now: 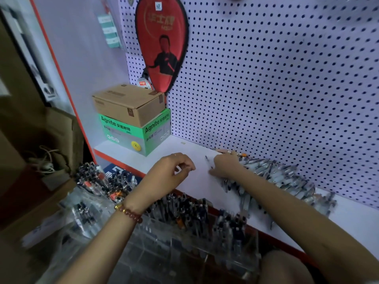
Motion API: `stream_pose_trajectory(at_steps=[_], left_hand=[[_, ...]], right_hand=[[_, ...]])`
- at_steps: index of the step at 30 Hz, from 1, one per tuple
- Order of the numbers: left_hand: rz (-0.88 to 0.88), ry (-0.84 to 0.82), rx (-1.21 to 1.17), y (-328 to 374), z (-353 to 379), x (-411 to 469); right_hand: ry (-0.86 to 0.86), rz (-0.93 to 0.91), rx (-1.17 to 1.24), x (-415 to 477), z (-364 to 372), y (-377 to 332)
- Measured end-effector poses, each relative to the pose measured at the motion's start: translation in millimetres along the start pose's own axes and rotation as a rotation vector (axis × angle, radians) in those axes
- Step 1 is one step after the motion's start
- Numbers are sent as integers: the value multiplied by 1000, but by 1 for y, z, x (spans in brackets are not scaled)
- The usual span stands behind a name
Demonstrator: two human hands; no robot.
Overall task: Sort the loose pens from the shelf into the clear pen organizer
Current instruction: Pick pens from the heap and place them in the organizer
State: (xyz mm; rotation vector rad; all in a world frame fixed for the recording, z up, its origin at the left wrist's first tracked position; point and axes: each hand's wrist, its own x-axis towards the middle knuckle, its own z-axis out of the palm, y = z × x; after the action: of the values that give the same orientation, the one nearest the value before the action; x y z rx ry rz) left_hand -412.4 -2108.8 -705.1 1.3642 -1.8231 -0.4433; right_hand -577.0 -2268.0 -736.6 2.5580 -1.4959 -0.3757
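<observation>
Two hands over a shelf (201,181) of loose pens (283,177).
Fingers of the left hand (170,171) curl loosely, empty; the right hand (225,165) lies on the pens, grip unclear. The clear organizer (184,242) sits below both.

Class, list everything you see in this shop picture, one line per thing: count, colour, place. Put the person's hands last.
loose pens: a heap, uncountable, mostly clear and dark, on the shelf's right part by the pegboard
pen organizer: one, clear, below the shelf's front, many pens inside
shelf: one, white, red front edge
pegboard: one, white with dark holes, behind the shelf
paddle case: one, red, hanging on the pegboard
cardboard box: one, brown, atop the green box
green box: one, green and grey, shelf's left end
bracelet: one, reddish-brown beads, left wrist
left hand: over the shelf, fingers curled, nothing visible inside
right hand: on the heap's left end, grip unclear
</observation>
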Motion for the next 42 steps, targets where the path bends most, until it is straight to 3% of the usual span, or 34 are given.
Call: stream_pose_trajectory(at_steps=[5,8,12,15,18,23,28,31,39,42], left_hand=[[-25,-3,-12,-2,0,-2],[-53,5,-50,-4,1,-3],[-171,40,-167,-4,1,-2],[-205,47,-215,-1,0,0],[-196,72,-362,-1,-1,3],[-198,136,-340,-6,-2,4],[-165,132,-302,-7,-1,2],[-152,123,-288,-8,-1,1],[-134,132,-265,-6,-2,0],[-132,136,-259,-5,-2,-1]], right_hand=[[-2,-28,164,-2,-7,-8],[-38,-21,539,0,-24,-8],[-65,-32,1241,-22,-62,-13],[-162,-212,1443,-44,-78,-23],[-128,-338,1363,-53,-78,-30],[-112,-300,1247,-32,-63,2],[-127,-97,523,-5,-21,41],[-220,-73,269,-2,-10,40],[-115,-138,57,-10,-10,22],[-114,-96,135,-6,-9,20]])
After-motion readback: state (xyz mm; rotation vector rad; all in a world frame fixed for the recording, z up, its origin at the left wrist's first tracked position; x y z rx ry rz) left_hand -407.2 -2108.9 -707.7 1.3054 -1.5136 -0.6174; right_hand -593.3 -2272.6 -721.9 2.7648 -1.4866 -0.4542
